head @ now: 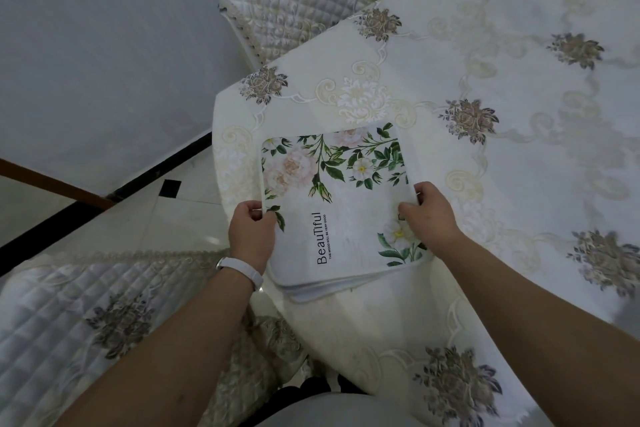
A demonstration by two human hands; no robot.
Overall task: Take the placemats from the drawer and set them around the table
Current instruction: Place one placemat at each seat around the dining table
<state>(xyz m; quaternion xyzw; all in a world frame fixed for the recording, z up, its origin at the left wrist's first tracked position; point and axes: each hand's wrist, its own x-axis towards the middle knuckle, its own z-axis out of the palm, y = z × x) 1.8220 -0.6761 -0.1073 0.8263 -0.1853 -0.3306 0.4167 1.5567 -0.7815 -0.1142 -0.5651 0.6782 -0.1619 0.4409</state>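
A stack of several white placemats, printed with pink and white flowers, green leaves and the word "Beautiful", lies over the near corner of the table. The table wears a cream cloth with embroidered brown flowers. My left hand, with a white band on its wrist, grips the stack's left edge. My right hand pinches the right edge of the top mat, thumb on the printed face. The stack's near end hangs past the table edge, its layered edges showing.
A chair with a quilted cream cover stands at the table's far left side. Another quilted chair seat is close at my lower left. White floor tiles with black strips lie between them.
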